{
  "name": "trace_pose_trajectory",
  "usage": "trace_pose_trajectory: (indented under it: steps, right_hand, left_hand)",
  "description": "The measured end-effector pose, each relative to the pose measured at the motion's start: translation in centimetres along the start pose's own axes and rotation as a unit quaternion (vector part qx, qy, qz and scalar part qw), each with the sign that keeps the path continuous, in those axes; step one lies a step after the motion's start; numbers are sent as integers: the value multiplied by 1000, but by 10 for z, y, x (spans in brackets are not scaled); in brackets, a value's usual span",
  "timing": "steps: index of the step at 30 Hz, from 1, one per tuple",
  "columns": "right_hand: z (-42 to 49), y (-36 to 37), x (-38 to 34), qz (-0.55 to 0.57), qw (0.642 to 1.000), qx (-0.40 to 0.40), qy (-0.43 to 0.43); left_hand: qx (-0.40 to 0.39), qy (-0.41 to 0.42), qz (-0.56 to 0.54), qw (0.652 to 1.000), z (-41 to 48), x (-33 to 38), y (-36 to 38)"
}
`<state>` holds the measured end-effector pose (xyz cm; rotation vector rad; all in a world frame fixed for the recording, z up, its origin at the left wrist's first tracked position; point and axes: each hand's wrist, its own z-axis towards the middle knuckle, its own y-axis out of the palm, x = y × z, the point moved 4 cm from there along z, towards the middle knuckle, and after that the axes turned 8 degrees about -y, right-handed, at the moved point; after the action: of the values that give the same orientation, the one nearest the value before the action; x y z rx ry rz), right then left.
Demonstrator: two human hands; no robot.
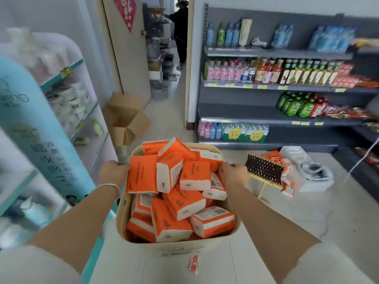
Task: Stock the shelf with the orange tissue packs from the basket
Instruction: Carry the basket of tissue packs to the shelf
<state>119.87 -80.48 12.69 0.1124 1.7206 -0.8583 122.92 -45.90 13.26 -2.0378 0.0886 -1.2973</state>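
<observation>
Pale floor tiles (307, 232) run to a dark grey metal shelf (246, 111). The left hand (114, 171) and right hand (233, 174) grip the rim of a rounded cream basket (164, 248) heaped with blocky orange tissue packs (141, 174)

Shop print: one brand line and one price could be read.
"COTTON TISSUE" ran up the face of an orange tissue pack (141, 175) in the basket (123, 212), and more faintly on a second pack (194, 171). Two round yellow stickers (234, 134) on the wrapped water bottles (246, 128), low on the dark shelf (235, 110), each read "9.9". The red diamond sign (125, 11) on the door (131, 58), the yellow price tags (261, 86) and the teal panel (30, 119) carried lettering too blurred to read.
</observation>
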Motion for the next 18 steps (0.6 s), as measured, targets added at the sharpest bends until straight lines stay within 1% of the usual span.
trace_pose_trajectory:
  steps: [3, 7, 9, 12, 15, 18]
  right_hand:
    - [47, 12, -11, 10, 1000, 8, 12]
    - [107, 30, -21, 18, 999, 25, 31]
    - [137, 42, -23, 17, 998, 40, 44]
    - [178, 60, -25, 29, 994, 71, 77]
    - [216, 73, -23, 56, 985, 110, 119]
    - [254, 77, -22, 84, 972, 160, 150]
  left_hand:
    - [-20, 9, 8, 1000, 38, 33, 30]
    - [-23, 27, 26, 999, 92, 83, 70]
    - [-40, 36, 29, 998, 120, 108, 93]
    - [-74, 32, 12, 997, 172, 136, 131]
    - [-109, 57, 47, 991, 221, 171, 176]
    - [-141, 65, 55, 986, 258, 208, 224]
